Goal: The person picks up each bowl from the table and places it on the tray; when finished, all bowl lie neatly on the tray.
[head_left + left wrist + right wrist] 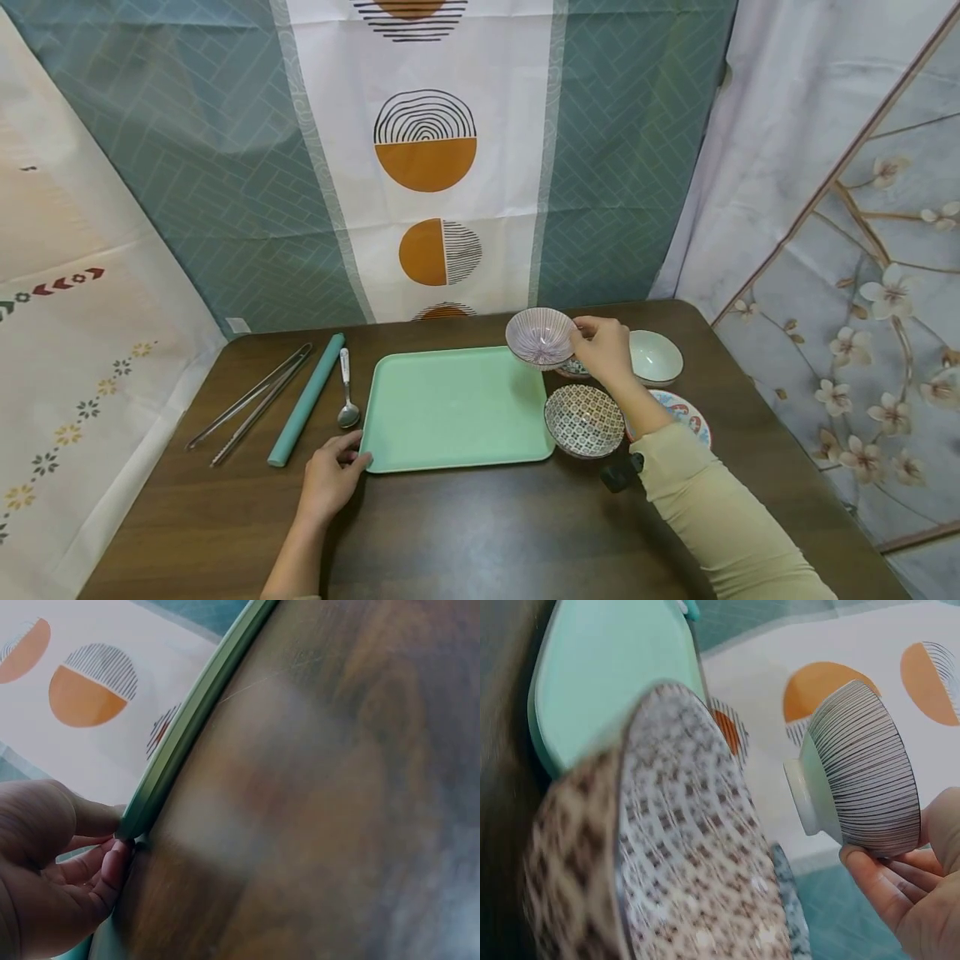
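Observation:
My right hand (606, 348) pinches the rim of a striped bowl (542, 337), held up over the far right corner of a green tray (457, 408). In the right wrist view the bowl (862, 776) is tipped on its side, its foot facing left, thumb and fingers at the rim. My left hand (333, 477) grips the tray's near left corner; the left wrist view shows thumb and fingers (112, 874) pinching the tray's edge (176, 739). A checked patterned bowl (585, 421) stands at the tray's right edge, below my right forearm.
A pale bowl (656, 357) and a colourful plate (684, 414) stand on the right. Another patterned dish (574, 369) is partly hidden behind the striped bowl. Left of the tray lie a spoon (347, 400), a green rod (307, 400) and metal tongs (258, 400).

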The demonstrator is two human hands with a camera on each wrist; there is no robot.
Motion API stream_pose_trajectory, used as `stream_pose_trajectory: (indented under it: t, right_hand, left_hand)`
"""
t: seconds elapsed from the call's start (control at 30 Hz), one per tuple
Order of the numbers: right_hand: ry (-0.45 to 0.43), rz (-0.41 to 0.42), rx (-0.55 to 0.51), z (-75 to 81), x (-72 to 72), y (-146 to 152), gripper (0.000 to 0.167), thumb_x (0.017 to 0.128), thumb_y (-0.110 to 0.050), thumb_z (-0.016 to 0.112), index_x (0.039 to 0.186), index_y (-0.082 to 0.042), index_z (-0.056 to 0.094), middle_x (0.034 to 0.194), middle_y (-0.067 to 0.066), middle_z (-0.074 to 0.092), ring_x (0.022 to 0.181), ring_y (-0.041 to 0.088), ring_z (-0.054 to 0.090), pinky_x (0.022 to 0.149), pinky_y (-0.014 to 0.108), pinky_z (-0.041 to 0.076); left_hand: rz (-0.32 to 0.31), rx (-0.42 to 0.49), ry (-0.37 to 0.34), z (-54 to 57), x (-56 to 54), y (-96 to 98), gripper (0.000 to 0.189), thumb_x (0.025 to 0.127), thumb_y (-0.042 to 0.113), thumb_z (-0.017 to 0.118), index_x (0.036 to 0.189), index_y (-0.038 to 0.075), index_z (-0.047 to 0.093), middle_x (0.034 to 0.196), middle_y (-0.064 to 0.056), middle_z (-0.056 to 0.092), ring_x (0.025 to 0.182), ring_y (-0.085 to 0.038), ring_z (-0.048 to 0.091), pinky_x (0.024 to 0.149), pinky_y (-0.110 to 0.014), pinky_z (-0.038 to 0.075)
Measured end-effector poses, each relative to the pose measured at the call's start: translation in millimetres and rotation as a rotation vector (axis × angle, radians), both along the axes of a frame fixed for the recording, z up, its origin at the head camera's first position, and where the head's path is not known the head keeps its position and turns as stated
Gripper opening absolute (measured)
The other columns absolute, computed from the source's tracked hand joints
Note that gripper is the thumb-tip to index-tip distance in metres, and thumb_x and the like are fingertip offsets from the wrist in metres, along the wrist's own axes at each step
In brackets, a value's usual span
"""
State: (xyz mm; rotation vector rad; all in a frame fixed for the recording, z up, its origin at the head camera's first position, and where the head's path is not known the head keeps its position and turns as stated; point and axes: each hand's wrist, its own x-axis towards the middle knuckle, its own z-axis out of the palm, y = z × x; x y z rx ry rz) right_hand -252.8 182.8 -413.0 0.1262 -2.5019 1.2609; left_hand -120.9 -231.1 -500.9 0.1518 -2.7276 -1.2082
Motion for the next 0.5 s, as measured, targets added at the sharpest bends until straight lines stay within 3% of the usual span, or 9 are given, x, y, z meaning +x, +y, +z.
stream_pose_trajectory:
  t: [0.13,0.2,0.23,0.33,0.5]
  right_hand:
    - [-0.017,-0.002,0.023,-5.0,-4.4,-19.4,0.028,0.091,-0.007,0.061,0.112,0.005,0.074,0.088,0.016,0.076,0.065,0.025,0.070,0.082,0.042,0.053]
    - [-0.033,0.011,0.010,-7.1,-6.2,-29.2,0.028,0.091,-0.007,0.060,0.113,0.005,0.074,0.088,0.016,0.076,0.062,0.022,0.068,0.069,0.043,0.058]
    - [-0.037,0.016,0.011,-8.1,-7.4,-34.0,0.028,0.092,-0.007,0.060,0.113,0.005,0.074,0.088,0.015,0.076,0.062,0.020,0.068,0.071,0.044,0.058]
    - [-0.065,0.049,-0.023,-10.8,-10.7,-48.6,0.029,0.093,-0.006,0.059,0.116,0.006,0.073,0.089,0.017,0.075,0.055,0.018,0.067,0.067,0.043,0.059]
    - [-0.116,0.078,-0.040,-15.0,-15.9,-73.0,0.029,0.096,-0.007,0.060,0.120,0.005,0.071,0.095,0.018,0.075,0.062,0.020,0.070,0.062,0.037,0.059]
  left_hand:
    - [0.006,0.007,0.010,-0.4,1.1,-1.0,0.036,0.090,0.001,0.074,0.124,-0.006,0.068,0.106,-0.016,0.069,0.090,-0.025,0.065,0.071,-0.026,0.051]
    - [0.009,0.014,0.006,-0.2,1.6,-1.2,0.036,0.089,0.001,0.075,0.124,-0.005,0.069,0.105,-0.015,0.069,0.089,-0.024,0.065,0.070,-0.025,0.050]
    - [0.010,0.020,0.000,0.0,1.7,-1.2,0.036,0.089,0.001,0.075,0.123,-0.005,0.069,0.104,-0.015,0.068,0.088,-0.023,0.065,0.069,-0.024,0.050]
    - [0.003,0.041,-0.027,0.9,0.8,-1.0,0.037,0.088,0.004,0.076,0.124,-0.003,0.069,0.104,-0.013,0.068,0.087,-0.022,0.064,0.069,-0.024,0.050]
    - [-0.016,0.074,-0.061,2.2,-0.4,-0.5,0.039,0.089,0.006,0.077,0.126,-0.003,0.068,0.105,-0.014,0.068,0.088,-0.021,0.064,0.069,-0.025,0.050]
